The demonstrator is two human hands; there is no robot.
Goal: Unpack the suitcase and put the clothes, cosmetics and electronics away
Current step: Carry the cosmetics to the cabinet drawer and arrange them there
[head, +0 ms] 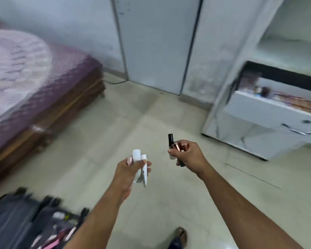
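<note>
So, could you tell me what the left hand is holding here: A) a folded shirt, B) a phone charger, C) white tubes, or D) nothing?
C: the left hand grips white tubes upright in its curled fingers, while the right hand holds a black-capped bottle.

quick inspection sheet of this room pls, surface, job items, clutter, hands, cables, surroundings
surface: pale tiled floor.
job's things: open suitcase at lower left; white tubes; black-capped bottle; rose-gold tubes.
clutter: small blurred items in the open drawer.
hands: left hand grips the white tubes; right hand grips the bottle and rose-gold tubes.
cables: dark cord on the floor by the wall.
surroundings: bed, white cabinet.
</note>
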